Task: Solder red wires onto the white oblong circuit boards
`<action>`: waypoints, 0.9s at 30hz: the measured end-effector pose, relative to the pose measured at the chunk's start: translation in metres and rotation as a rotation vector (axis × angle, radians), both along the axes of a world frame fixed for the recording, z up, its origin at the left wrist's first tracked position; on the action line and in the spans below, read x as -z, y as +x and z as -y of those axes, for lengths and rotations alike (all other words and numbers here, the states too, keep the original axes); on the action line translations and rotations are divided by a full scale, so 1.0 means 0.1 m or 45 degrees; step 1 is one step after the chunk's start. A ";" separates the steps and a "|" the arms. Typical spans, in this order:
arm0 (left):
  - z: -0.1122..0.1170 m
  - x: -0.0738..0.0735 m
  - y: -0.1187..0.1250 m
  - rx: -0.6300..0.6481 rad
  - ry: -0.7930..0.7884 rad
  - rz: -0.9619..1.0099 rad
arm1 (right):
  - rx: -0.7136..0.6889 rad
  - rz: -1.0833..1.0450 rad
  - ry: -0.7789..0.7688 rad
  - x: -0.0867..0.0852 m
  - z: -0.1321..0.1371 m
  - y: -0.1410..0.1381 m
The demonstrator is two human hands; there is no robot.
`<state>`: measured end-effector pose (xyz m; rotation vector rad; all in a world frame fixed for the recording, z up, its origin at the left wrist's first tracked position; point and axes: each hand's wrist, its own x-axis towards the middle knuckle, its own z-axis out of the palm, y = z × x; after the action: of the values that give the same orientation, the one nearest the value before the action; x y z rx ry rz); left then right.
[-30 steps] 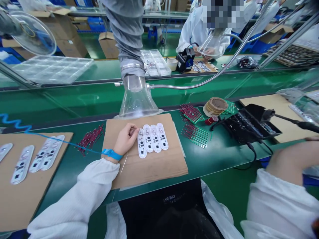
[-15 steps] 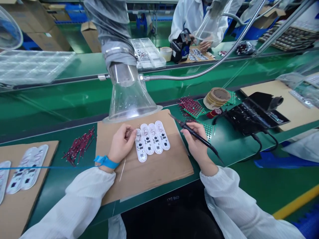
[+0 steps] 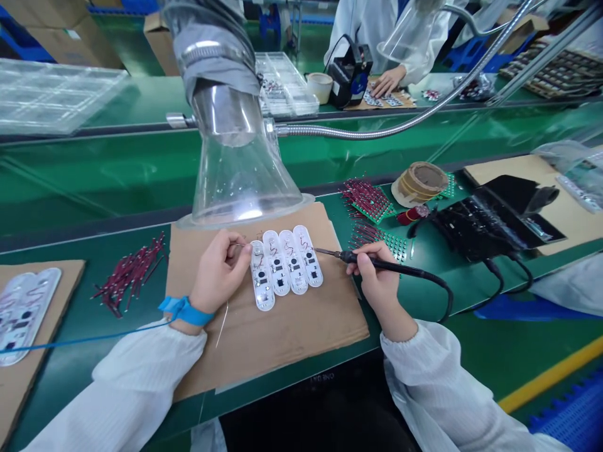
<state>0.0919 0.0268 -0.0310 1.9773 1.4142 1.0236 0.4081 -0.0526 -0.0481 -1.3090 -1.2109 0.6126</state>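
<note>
Several white rounded strips [image 3: 282,267] with small circuit boards and thin reddish wires lie side by side on a brown cardboard sheet [image 3: 287,333]. My left hand [image 3: 221,270] is pinched at the upper end of the leftmost strip. It holds a thin solder wire [image 3: 222,323], whose tail hangs out below the palm. A blue wrist strap [image 3: 188,311] circles that wrist. My right hand [image 3: 377,276] grips a black soldering iron [image 3: 358,257] like a pen. Its tip points left, close to the rightmost strip; whether it touches cannot be made out.
A clear fume hood [image 3: 245,182] hangs just behind the strips. Dark red wires [image 3: 132,273] lie left, and more wires with green boards [image 3: 372,204] lie right. A tape roll [image 3: 419,183] and black soldering stand [image 3: 490,220] are further right. A co-worker's hand [image 3: 389,81] is across the bench.
My right hand has swung the iron from pointing up-left to nearly level, its tip now nearer the rightmost strip. My left hand keeps its pinch by the leftmost strip. The view has shifted slightly.
</note>
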 end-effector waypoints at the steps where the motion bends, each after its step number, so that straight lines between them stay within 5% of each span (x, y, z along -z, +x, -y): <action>1: 0.00 0.00 0.00 -0.002 -0.002 0.000 | -0.013 0.007 -0.006 0.00 0.00 0.00; 27: 0.01 0.04 0.00 0.049 0.135 0.045 | -0.023 -0.056 0.035 0.00 -0.03 -0.01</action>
<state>0.0923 0.0257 -0.0351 2.0429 1.3224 1.1320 0.4074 -0.0497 -0.0478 -1.2565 -1.1925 0.6322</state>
